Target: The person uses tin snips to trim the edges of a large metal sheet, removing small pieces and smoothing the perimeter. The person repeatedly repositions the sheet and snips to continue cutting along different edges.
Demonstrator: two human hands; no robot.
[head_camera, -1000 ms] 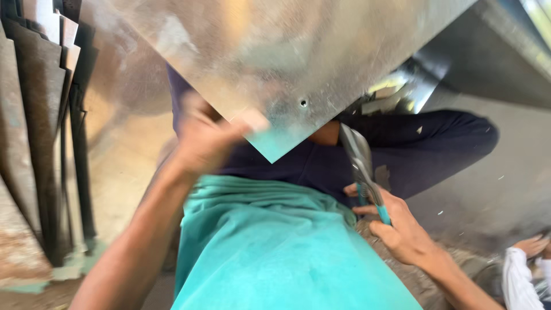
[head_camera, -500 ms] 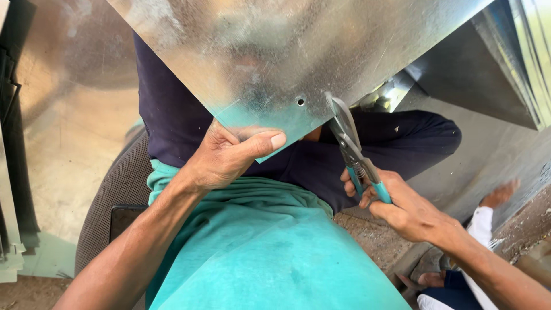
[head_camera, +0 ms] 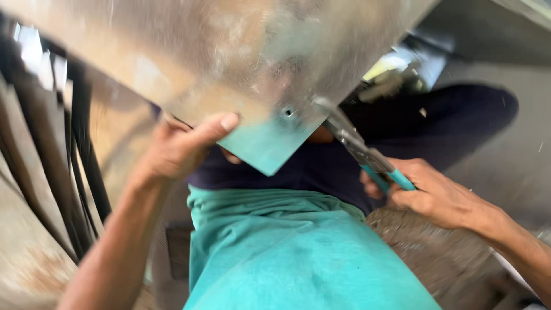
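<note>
Left hand (head_camera: pixel 183 146) pinches the metal sheet (head_camera: pixel 229 63) — right hand (head_camera: pixel 427 192) grips teal-handled snips (head_camera: pixel 359 149) at its edge, dark rods (head_camera: pixel 80 166) leftward.

Grey concrete floor (head_camera: pixel 505 166) — dark strips (head_camera: pixel 80 172) leaning.

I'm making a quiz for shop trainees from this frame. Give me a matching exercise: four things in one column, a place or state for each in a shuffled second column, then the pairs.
1. left hand
2. right hand
3. metal sheet
4. snips

a. blades at the sheet's right edge
b. wrapped round teal handles
c. thumb on top near the sheet's corner
d. shiny, small hole near its corner

Pairs: 1-c, 2-b, 3-d, 4-a
</note>
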